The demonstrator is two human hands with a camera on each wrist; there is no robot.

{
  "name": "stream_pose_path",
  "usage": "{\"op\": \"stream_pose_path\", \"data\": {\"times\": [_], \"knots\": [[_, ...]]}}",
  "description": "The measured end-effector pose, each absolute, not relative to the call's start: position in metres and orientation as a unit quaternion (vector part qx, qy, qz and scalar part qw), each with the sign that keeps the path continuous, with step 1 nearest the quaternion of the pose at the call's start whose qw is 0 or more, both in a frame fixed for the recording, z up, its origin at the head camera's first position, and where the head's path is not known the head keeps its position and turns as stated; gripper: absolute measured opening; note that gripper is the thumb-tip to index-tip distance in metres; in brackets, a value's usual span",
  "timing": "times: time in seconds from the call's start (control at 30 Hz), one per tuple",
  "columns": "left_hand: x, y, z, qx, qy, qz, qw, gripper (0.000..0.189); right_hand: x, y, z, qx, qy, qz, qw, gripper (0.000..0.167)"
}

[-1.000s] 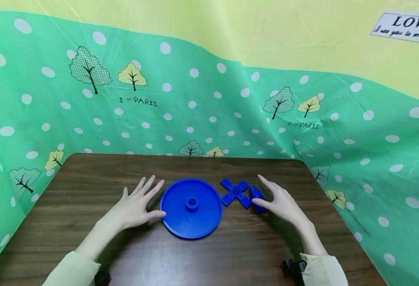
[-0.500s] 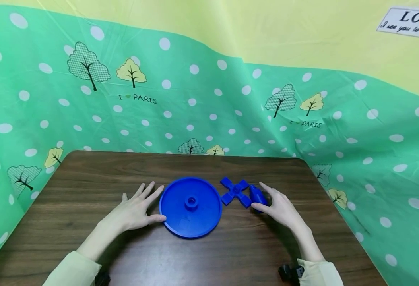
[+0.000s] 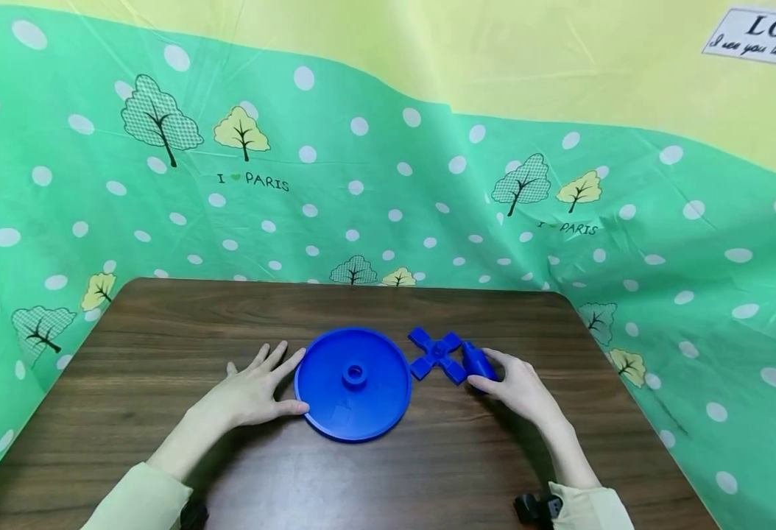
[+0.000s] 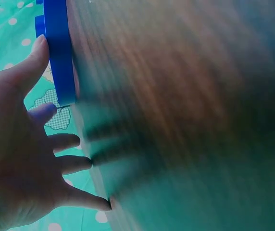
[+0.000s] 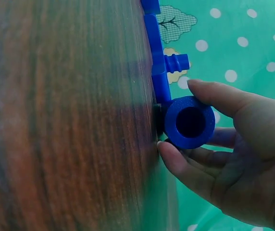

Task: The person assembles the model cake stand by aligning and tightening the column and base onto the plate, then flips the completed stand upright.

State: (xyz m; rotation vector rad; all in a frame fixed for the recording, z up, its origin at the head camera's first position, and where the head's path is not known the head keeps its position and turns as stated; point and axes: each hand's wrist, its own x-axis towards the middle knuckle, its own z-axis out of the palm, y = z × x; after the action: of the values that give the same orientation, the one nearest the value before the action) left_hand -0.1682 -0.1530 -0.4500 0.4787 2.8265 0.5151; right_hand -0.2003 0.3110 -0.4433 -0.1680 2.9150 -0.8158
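A round blue disc [image 3: 381, 401] with a raised rim and a small hollow peg at its centre lies on the table. My left hand [image 3: 249, 394] is at its left edge, fingers straight and spread. The thumb rests over the rim, as the left wrist view also shows with the disc [image 4: 60, 57] edge-on. My right hand [image 3: 523, 386] holds a blue bottle-shaped piece [image 3: 476, 361] between thumb and fingers, the piece lying on its side. Its hollow round end [image 5: 171, 122] faces the right wrist camera.
A blue four-armed cross piece [image 3: 437, 351] lies between the disc and the bottle-shaped piece, its short stud [image 5: 178, 62] pointing up. The brown wooden table [image 3: 388, 486] ends at a green dotted cloth [image 3: 388, 199] behind it.
My right hand has lowered and closed its thumb and fingers around the bottle-shaped piece. My left hand has settled slightly lower against the disc. The head view has tilted a little.
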Motion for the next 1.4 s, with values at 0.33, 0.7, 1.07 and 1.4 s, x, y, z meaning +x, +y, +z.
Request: {"op": "stream_pose_path", "data": {"times": [0.33, 0.7, 1.07, 1.4], "knots": [[-0.174, -0.152, -0.447, 0.167, 0.962, 0.166, 0.141, 0.097, -0.201, 0.314, -0.443, -0.028, 0.944, -0.319, 0.079, 0.07], [-0.175, -0.152, -0.447, 0.169, 0.96, 0.168, 0.147, 0.098, -0.2, 0.318, -0.433, -0.011, 0.947, -0.318, 0.041, 0.061], [-0.177, -0.152, -0.443, 0.162, 0.96, 0.169, 0.156, 0.097, -0.205, 0.316, -0.417, -0.029, 0.948, -0.31, -0.065, 0.053], [-0.177, -0.152, -0.443, 0.159, 0.96, 0.166, 0.161, 0.097, -0.209, 0.309, -0.406, -0.035, 0.932, -0.321, -0.165, 0.046]]}}
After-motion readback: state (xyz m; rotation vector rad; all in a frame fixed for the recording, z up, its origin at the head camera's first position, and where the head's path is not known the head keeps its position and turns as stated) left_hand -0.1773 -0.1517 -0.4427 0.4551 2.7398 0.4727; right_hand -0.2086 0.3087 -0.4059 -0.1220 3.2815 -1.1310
